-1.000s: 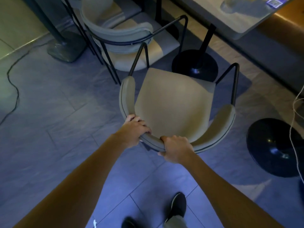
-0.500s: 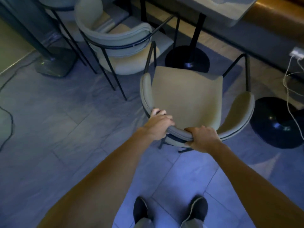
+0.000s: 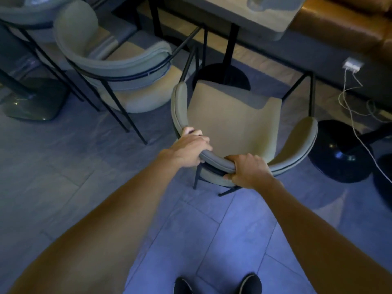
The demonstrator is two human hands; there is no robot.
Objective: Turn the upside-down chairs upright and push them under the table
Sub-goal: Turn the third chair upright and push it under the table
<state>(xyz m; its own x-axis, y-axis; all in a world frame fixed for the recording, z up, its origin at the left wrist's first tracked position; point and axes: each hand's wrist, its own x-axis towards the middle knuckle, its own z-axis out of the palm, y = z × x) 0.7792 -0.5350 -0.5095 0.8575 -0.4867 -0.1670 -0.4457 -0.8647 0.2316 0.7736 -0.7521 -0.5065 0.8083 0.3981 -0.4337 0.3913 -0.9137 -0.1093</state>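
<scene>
Both the left hand [image 3: 187,150] and the right hand [image 3: 247,171] clench the curved backrest of the upright chair [image 3: 233,122], whose seat front seems tucked just under the bench [image 3: 244,18] beyond.

the grey tiled floor [image 3: 63,177] carried an upright beige chair [image 3: 233,122], a second chair [image 3: 127,81] just to its left, the table's round black base [image 3: 220,76], another black base [image 3: 339,151] at right with white cables [image 3: 350,107] trailing down, and two dark shoes [image 3: 216,284].
</scene>
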